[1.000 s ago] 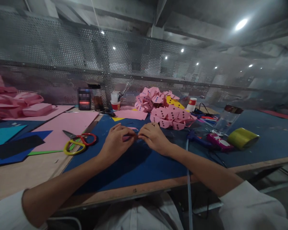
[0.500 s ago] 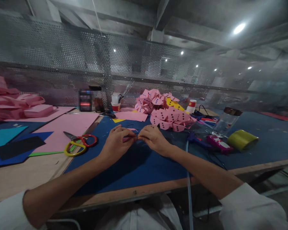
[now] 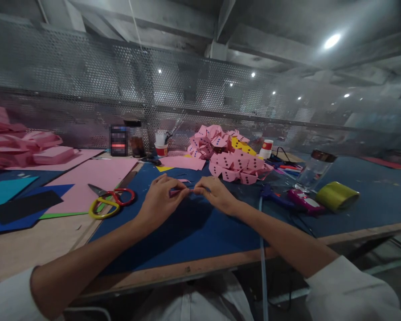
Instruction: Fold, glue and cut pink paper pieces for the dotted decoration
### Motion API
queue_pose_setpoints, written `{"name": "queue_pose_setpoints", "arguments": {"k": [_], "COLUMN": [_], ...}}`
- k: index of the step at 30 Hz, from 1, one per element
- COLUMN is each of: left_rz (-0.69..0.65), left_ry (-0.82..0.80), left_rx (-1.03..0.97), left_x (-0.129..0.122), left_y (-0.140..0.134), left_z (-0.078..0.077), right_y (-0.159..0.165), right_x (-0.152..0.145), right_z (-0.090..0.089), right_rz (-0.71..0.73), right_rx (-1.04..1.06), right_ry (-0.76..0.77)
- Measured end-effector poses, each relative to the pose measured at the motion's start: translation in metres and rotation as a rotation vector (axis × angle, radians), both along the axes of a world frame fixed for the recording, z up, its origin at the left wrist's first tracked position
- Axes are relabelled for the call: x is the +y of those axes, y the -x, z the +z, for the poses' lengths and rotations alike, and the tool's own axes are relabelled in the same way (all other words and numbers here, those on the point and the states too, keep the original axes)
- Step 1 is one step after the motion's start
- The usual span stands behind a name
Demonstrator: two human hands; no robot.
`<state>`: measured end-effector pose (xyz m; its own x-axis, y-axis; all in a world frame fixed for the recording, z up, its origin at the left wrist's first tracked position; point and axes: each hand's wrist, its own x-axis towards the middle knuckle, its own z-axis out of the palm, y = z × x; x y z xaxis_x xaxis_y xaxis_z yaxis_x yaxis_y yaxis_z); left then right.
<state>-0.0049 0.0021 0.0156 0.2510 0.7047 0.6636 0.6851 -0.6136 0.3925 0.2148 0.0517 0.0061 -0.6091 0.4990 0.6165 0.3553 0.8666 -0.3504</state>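
My left hand [image 3: 162,200] is closed in a pinch on a small piece of pink paper [image 3: 174,193], mostly hidden by the fingers. Facing it, my right hand [image 3: 218,196] pinches the paper's other end, and a sliver of pink shows between the two sets of fingertips. Both hands hover just over a blue mat [image 3: 187,240]. Behind them lies a pile of folded pink paper pieces with dark dots [image 3: 237,165]. Scissors [image 3: 108,200] with red and yellow handles rest left of my left hand.
A blue glue gun [image 3: 276,196] with a pale cord, a magenta device [image 3: 305,201], a yellow tape roll [image 3: 337,196] and a clear jar [image 3: 316,171] stand on the right. Coloured sheets [image 3: 93,176] and a pink paper heap [image 3: 23,147] occupy the left. Paper cups [image 3: 161,149] stand behind.
My right fingertips have shifted slightly right, away from the left ones, so a bit of pink paper now shows between them. Everything else stays in place.
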Motion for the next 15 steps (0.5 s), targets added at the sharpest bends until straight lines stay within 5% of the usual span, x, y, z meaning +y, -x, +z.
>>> {"name": "queue_pose_setpoints", "arguments": {"k": [5,15], "left_rz": [0.019,-0.007], "left_ry": [0.001,0.019], "left_rx": [-0.027,-0.04], "left_x": [-0.0019,-0.0023], "left_y": [-0.0004,-0.0022], "left_z": [0.0018,0.0012], "right_y": [-0.0009,0.0026], "right_x": [-0.0047,-0.0036], "right_z": [0.0049,0.0014], "right_rz": [0.014,-0.024], "right_rx": [0.054,0.052], "right_ry": [0.115,0.039]}}
